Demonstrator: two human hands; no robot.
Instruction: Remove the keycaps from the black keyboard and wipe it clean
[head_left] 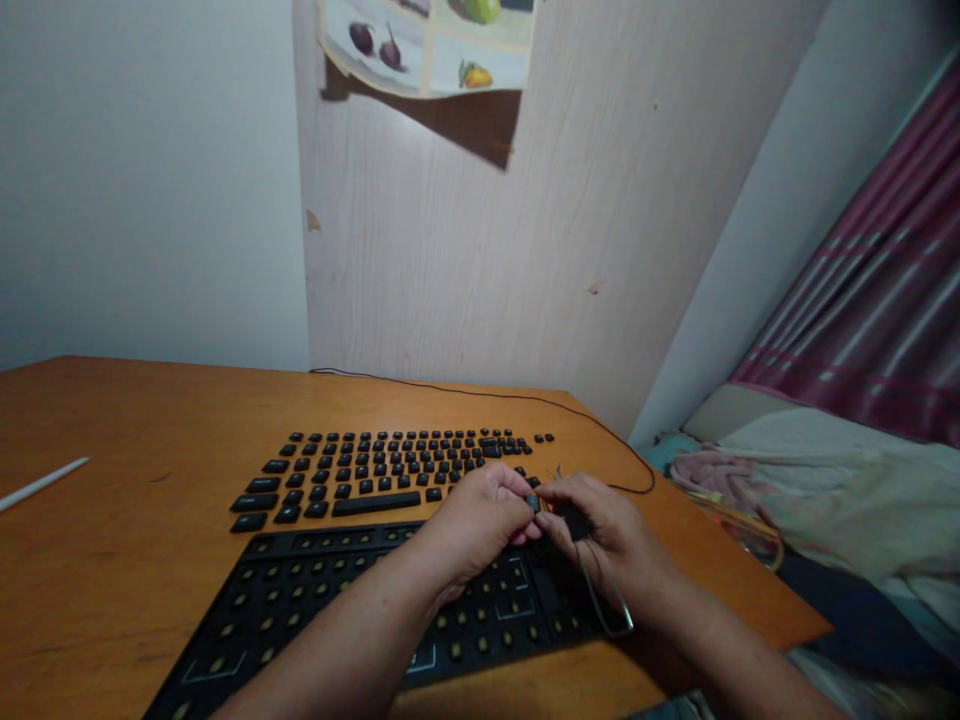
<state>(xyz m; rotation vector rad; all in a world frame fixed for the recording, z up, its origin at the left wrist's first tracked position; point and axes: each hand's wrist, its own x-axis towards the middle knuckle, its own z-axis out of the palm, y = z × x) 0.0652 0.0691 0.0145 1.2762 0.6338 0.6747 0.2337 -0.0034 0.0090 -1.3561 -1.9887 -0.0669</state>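
Note:
My left hand point(480, 520) is closed, its fingers pinching a small black keycap point(532, 503) above the keyboard. My right hand point(604, 530) is closed too, with its fingertips up against that keycap. A wire keycap puller point(616, 628) sits in my right hand, its bent metal loop sticking out below the palm. Under both hands lies a black keyboard base point(345, 575), stripped of its caps so that rows of pale switch stems show. My left forearm covers part of it. Loose keycaps point(375, 503) lie behind the base in rows matching the keyboard layout.
The wooden desk point(150, 560) ends against a wall at the back. A thin black cable point(480, 392) curves along its rear and right side. On the far left lies a white stick-like object point(45, 483). Bedding point(825, 500) is heaped beyond the desk's right edge.

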